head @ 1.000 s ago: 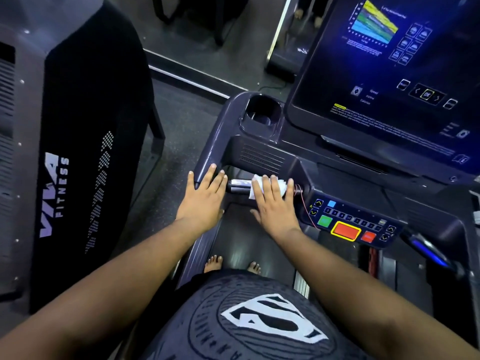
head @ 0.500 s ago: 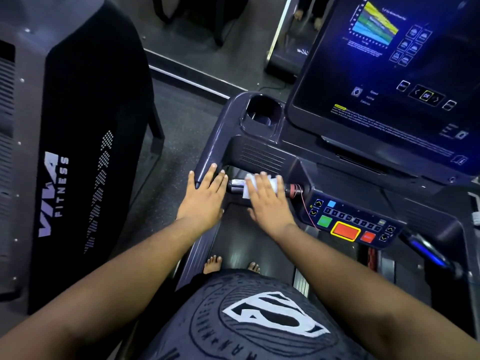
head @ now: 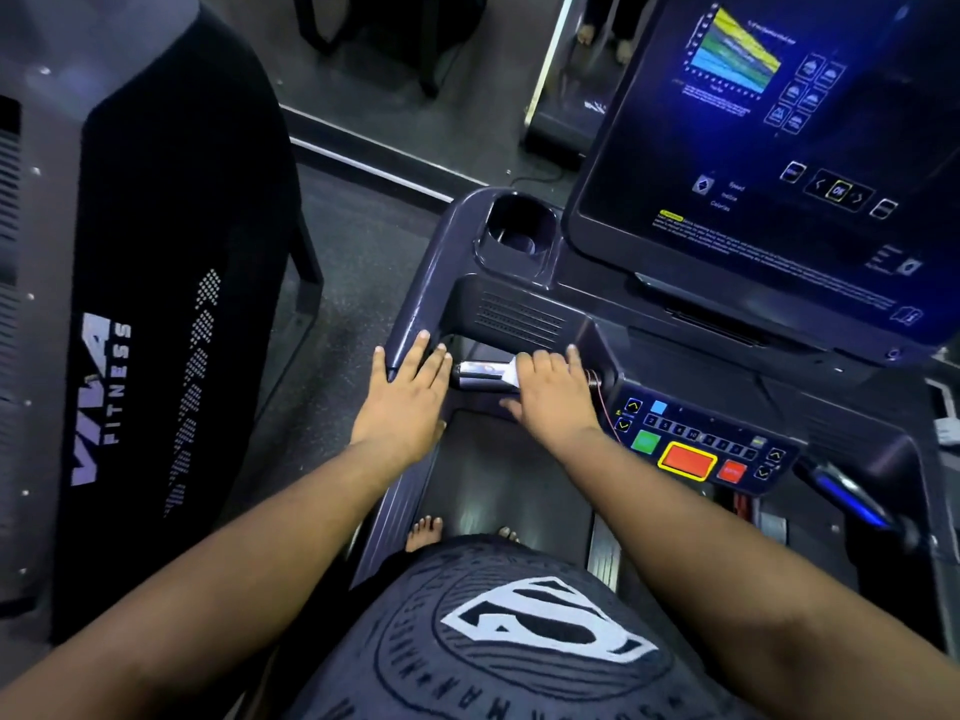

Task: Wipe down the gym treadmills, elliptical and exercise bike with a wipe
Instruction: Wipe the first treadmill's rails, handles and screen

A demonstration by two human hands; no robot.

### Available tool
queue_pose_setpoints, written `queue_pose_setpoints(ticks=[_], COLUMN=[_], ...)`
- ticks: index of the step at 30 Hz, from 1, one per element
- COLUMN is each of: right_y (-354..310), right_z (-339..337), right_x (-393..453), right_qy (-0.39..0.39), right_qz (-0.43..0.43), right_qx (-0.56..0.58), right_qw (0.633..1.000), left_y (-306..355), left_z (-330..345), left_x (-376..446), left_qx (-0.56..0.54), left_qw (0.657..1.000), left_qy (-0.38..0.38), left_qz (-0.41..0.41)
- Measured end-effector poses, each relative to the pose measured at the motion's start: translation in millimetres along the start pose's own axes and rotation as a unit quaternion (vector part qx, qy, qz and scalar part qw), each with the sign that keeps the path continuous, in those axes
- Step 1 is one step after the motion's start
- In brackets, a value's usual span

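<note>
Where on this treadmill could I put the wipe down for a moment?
The cup holder left of the screen looks free. The metal bar is crowded: right hand presses the wipe there, left hand beside it.

The right hand [head: 553, 392] hides most of the wipe [head: 511, 374]. At 3 o'clock, the screen [head: 779, 148] is cut off, its words too small to read.

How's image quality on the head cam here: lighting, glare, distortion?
Head view: dim room with a blue cast from the lit console screen; bright glare on the chrome grip bar beside the wipe under the right hand; wide-angle bending at the edges, seen on the neighbouring machine; left hand sharp, small screen text too soft to read.
</note>
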State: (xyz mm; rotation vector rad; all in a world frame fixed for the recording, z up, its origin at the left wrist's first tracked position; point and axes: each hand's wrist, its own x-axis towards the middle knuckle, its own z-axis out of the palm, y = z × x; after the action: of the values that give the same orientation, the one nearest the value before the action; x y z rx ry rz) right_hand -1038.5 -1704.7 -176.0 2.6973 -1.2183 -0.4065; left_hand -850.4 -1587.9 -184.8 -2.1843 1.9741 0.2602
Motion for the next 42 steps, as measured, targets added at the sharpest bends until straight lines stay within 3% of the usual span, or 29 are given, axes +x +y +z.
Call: queue_pose_setpoints(ticks=[2, 4, 11, 14, 18, 24, 27, 29, 31, 34, 38, 42], right_y=[-7.6, -17.3, -8.1, -16.9, -21.8, -0.4, 7.8, 7.7, 7.8, 4.6, 2.4, 7.7], right_z=[-15.3, -16.4, 31.9, 12.1, -18.6, 33.6, 35.8, 12.2, -8.5, 0.7, 32.6, 6.0], right_x=[19.4, 20.1, -33.2, -9.3, 27.5, -36.6, -30.6, -8.2, 12.0, 8.6, -26.9, -4.1], right_qy=[-0.049, -0.051, 0.063, 0.051, -0.036, 0.094, 0.127, 0.109, 0.036, 0.021, 0.088, 0.013], right_qz=[-0.024, -0.046, -0.103, -0.057, -0.047, -0.056, -0.043, -0.012, -0.007, -0.021, -0.016, 0.003], right_qx=[0.033, 0.035, -0.052, -0.020, 0.053, 0.017, 0.036, 0.108, 0.141, 0.072, 0.000, 0.005], right_qw=[0.998, 0.997, 0.991, 0.997, 0.997, 0.994, 0.990, 0.988, 0.989, 0.997, 0.996, 1.000], left_y=[-0.9, -1.4, -1.1, 0.0, -1.0, -1.4, 0.1, 0.6, 0.0, -0.6, 0.6, 1.4], left_z=[-0.4, 0.7, 0.6, 0.1, -1.2, -1.1, 0.2, -0.9, -1.9, -3.0, -2.4, -2.2], left_x=[-1.2, -2.1, -1.5, -1.4, -2.6, -2.2, -1.6, -1.5, -1.7, -3.3, -4.3, -3.0], left_qx=[-0.001, -0.005, -0.004, -0.003, -0.005, 0.000, -0.005, -0.005, -0.004, -0.005, 0.006, 0.005], left_qw=[1.000, 1.000, 1.000, 1.000, 1.000, 1.000, 1.000, 1.000, 1.000, 1.000, 1.000, 1.000], left_qy=[0.003, 0.007, 0.001, 0.004, 0.002, 0.002, 0.000, -0.001, -0.002, -0.010, -0.010, -0.009], left_qz=[-0.001, 0.000, 0.000, 0.002, -0.001, -0.001, -0.002, -0.002, -0.002, -0.002, -0.004, -0.002])
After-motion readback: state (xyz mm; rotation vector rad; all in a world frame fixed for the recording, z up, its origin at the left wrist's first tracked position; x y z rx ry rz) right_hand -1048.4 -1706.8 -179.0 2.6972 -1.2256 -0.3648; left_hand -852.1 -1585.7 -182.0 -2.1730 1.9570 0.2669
